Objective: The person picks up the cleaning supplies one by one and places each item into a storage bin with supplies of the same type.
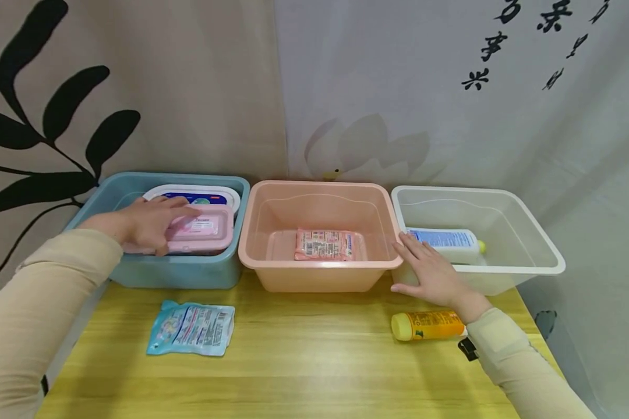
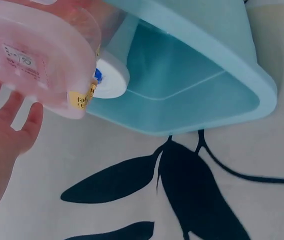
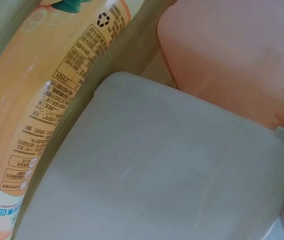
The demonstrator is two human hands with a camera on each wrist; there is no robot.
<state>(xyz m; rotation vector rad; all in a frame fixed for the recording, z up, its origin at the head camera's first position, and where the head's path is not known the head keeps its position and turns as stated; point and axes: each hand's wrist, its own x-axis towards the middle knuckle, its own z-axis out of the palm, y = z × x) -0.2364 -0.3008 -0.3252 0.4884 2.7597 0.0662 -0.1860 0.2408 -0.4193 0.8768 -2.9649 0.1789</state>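
My left hand (image 1: pixel 149 224) grips a pink plastic box (image 1: pixel 204 230) with a small label, fingers over its far side and thumb at the near side. The box sits high in the blue bin (image 1: pixel 175 272), overlapping a white oval box (image 1: pixel 229 195) with a dark blue label. In the left wrist view, the fingertips lie along the edge of the pink box (image 2: pixel 41 55). My right hand (image 1: pixel 432 276) rests with extended fingers at the near left rim of the white bin (image 1: pixel 519 233). Below it lies an orange bottle (image 1: pixel 434 325) with a yellow cap, seen close in the right wrist view.
In the middle stands a pink bin (image 1: pixel 320 279) holding a flat pink packet (image 1: pixel 325 244). The white bin holds a white bottle (image 1: pixel 453 249) with a blue label. A light blue pouch (image 1: pixel 191 327) lies on the wooden table (image 1: pixel 304 355). A curtain (image 1: pixel 204 87) hangs behind.
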